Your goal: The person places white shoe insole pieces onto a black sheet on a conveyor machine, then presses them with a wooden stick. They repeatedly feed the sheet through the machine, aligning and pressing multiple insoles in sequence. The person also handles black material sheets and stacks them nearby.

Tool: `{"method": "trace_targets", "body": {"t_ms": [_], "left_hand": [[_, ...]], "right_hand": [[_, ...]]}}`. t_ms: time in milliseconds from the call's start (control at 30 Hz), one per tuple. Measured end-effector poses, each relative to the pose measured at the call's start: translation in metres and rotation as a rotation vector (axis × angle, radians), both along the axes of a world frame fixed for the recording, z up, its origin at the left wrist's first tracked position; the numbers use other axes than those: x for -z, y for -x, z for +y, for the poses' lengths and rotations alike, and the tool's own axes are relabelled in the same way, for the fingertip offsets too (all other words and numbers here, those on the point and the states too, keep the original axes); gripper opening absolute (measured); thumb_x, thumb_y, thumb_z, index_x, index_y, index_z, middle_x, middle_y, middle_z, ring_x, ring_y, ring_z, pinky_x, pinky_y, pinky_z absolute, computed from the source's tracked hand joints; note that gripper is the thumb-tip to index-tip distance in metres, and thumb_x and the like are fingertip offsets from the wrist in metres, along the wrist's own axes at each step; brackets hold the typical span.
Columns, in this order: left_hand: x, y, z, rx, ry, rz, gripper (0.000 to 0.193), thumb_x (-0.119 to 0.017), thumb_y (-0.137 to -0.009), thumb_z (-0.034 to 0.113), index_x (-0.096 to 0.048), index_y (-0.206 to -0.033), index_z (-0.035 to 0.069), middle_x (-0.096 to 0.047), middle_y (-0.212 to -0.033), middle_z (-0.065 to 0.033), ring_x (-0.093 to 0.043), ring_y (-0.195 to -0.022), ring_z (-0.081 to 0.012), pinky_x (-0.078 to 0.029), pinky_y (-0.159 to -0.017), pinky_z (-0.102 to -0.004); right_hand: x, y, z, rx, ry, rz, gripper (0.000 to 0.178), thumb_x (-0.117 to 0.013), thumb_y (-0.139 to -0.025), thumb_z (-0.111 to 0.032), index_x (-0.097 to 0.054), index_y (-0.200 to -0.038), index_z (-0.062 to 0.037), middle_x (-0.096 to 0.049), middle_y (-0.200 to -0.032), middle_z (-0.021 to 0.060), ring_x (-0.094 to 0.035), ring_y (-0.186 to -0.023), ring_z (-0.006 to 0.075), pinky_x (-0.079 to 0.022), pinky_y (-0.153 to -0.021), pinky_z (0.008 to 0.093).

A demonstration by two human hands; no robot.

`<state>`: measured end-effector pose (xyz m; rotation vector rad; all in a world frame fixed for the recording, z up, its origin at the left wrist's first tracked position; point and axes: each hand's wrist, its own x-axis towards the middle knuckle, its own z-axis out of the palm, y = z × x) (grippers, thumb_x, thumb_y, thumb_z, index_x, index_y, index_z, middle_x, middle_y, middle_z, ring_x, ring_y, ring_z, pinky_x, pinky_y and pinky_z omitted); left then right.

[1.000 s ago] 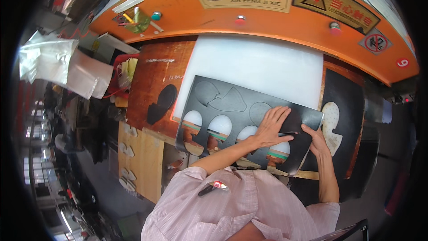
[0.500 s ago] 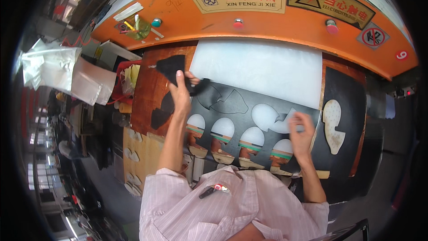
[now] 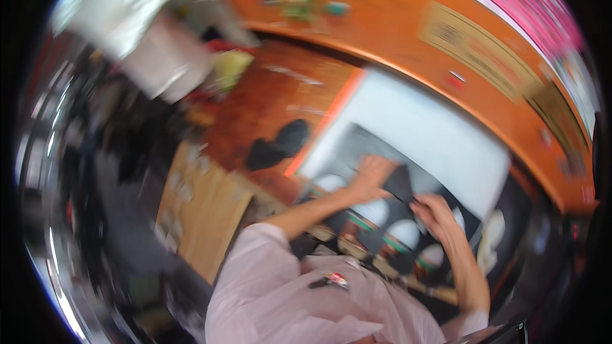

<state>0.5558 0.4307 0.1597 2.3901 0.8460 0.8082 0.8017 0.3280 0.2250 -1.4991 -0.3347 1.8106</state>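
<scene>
A dark sheet with several rounded cut-outs lies over a white board in front of me. Flat on the sheet, fingers spread, rests my left hand. Close by on the right, my right hand is closed in a pinch at the lower corner of a black cut piece. That piece stands out between my two hands; motion blur hides its exact outline. Further left, a dark shoe-part-shaped piece or pile lies on the reddish-brown surface, apart from both hands.
An orange machine beam with buttons runs along the back. The white board lies beneath it. At the right is a pale, speckled template-like shape. A wooden board with small pale pieces sits lower left; plastic bags hang upper left.
My view has swung left and blurred. My left hand has come from the left side, where it held black pieces, onto the sheet. My right hand now pinches a black piece.
</scene>
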Motion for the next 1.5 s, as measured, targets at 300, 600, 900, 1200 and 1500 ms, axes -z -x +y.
{"method": "trace_targets", "body": {"t_ms": [300,600,900,1200,1500], "left_hand": [[-0.012,-0.046,0.017,-0.113,0.000,-0.002,0.079,-0.080,-0.080,0.041,-0.052,-0.139,-0.004,-0.058,-0.122,-0.0171,-0.056,-0.114,-0.0331,-0.041,-0.102,-0.0451],[-0.066,0.025,0.084,0.048,0.902,-0.375,0.070,-0.047,-0.108,0.054,-0.067,-0.084,-0.008,-0.073,-0.077,-0.0123,-0.071,-0.069,-0.0172,-0.059,-0.068,-0.0347],[-0.087,0.044,0.086,-0.270,1.264,-0.718,0.051,-0.052,-0.110,0.045,-0.058,-0.106,-0.005,-0.070,-0.081,-0.0104,-0.067,-0.066,-0.0138,-0.057,-0.061,-0.0309],[-0.129,0.113,0.147,-0.488,0.891,-0.861,0.057,-0.045,-0.111,0.047,-0.060,-0.099,-0.006,-0.070,-0.076,-0.0163,-0.071,-0.066,-0.0242,-0.059,-0.061,-0.0368],[-0.169,0.171,0.158,-0.405,0.863,-1.082,0.030,-0.059,-0.107,0.027,-0.062,-0.118,0.000,-0.069,-0.089,-0.0073,-0.069,-0.083,-0.0164,-0.058,-0.075,-0.0302]], "right_hand": [[0.019,-0.033,0.039,0.310,0.064,0.358,0.014,-0.066,-0.103,-0.019,-0.067,-0.107,-0.0048,-0.076,-0.094,0.0092,-0.072,-0.064,0.0141,-0.049,-0.042,0.0195],[0.011,-0.006,0.032,-0.001,-0.262,-0.581,0.027,-0.072,-0.101,-0.018,-0.062,-0.081,-0.0030,-0.059,-0.057,0.0030,-0.055,-0.044,0.0085,-0.039,-0.039,0.0221],[0.043,-0.008,0.028,0.044,-0.262,-0.684,0.029,-0.074,-0.099,-0.016,-0.056,-0.080,-0.0046,-0.057,-0.056,0.0018,-0.049,-0.042,0.0082,-0.033,-0.037,0.0240],[0.062,-0.020,0.017,-0.062,-0.264,-0.834,0.034,-0.073,-0.098,-0.018,-0.060,-0.071,-0.0028,-0.057,-0.052,0.0041,-0.053,-0.041,0.0110,-0.037,-0.037,0.0263],[-0.006,0.030,0.041,-0.262,-0.494,-0.826,0.030,-0.076,-0.096,-0.024,-0.067,-0.093,0.0043,-0.067,-0.078,0.0062,-0.060,-0.069,0.0108,-0.050,-0.064,0.0307]]}}
